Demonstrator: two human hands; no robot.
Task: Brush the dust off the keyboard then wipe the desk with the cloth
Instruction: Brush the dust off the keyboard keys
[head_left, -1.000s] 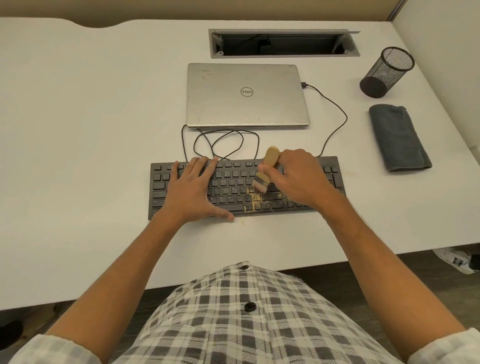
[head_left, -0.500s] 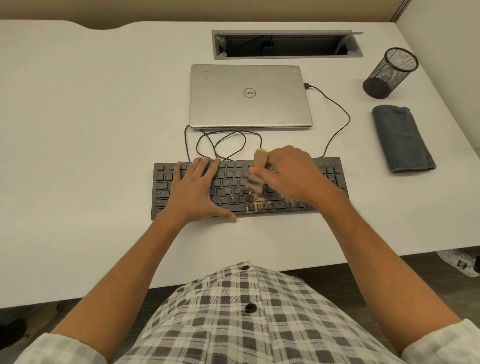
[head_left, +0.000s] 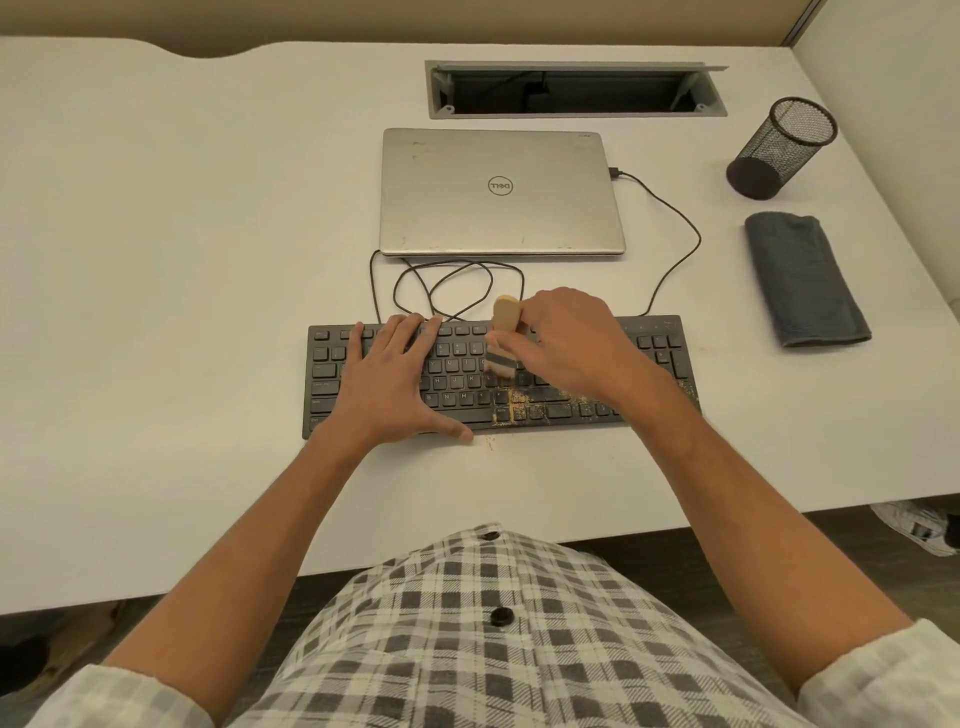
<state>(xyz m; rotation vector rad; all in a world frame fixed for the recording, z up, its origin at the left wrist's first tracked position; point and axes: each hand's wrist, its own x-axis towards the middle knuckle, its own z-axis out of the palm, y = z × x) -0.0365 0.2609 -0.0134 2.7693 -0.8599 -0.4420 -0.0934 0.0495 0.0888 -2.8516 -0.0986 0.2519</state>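
Head view: keyboard (head_left: 655, 347) is pinned flat by the outspread left hand (head_left: 390, 385); brush (head_left: 503, 336) is gripped in the right hand (head_left: 570, 343). Short strokes toward the front edge are advised, dust (head_left: 519, 401) being there. Cloth (head_left: 802, 279) lies far right, unused.

Brush swings upright mid-keyboard

The right hand (head_left: 576, 343) has tipped the brush (head_left: 503, 338) from leaning toward 1 o'clock to near 12, bristles shifted slightly leftward.

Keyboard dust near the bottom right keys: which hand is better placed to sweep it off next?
Right. The right hand already grips the brush just above the dust, while the left hand lies flat, steadying the keyboard.
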